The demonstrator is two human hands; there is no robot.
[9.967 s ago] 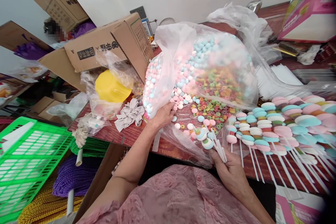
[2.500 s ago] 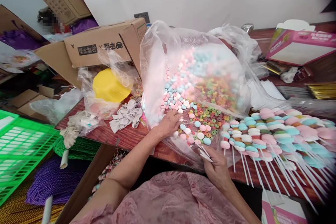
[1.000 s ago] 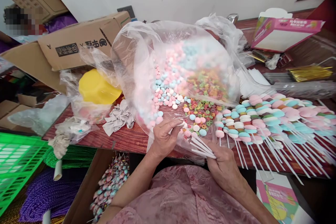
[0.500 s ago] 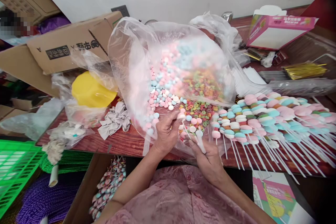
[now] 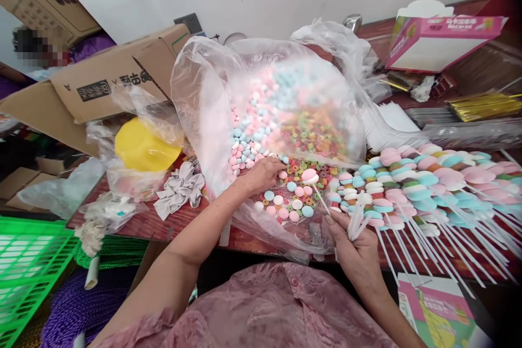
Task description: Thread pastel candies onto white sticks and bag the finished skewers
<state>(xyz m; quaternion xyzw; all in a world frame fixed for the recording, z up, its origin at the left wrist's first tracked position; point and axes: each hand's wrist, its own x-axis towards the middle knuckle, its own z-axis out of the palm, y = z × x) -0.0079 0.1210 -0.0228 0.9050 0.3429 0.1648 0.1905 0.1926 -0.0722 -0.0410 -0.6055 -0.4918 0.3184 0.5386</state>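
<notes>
Here's the left hand point(image 5: 267, 174), right in the open mouth of the big clear plastic bag point(image 5: 199, 73), fingers bunched close together over the loose button candies point(image 5: 281, 201). Are they pinching one? I can't tell from here; the back of the hand hides the fingertips.

Now the right hand point(image 5: 353, 247), just off the bag's near right corner: thumb and finger pinch a thin white stick point(image 5: 322, 198), slanting towards the bag, with a pink-and-white candy point(image 5: 310, 176) on its tip, above the ring candies point(image 5: 302, 166) at the bag's mouth. The same hand grips a bundle of white sticks point(image 5: 357, 216), standing up out of the curled fingers.

Directly right of the bag, a great spread of filled candy skewers point(image 5: 411, 185), layered pink, blue and white, sticks pointing over the table edge! Left of the bag sits a yellow bowl-shaped piece point(image 5: 144, 147) among crumpled plastic, and between them a scrunched grey cloth point(image 5: 180, 189). Behind the bag to the right, a pink-and-white carton point(image 5: 444, 46).
</notes>
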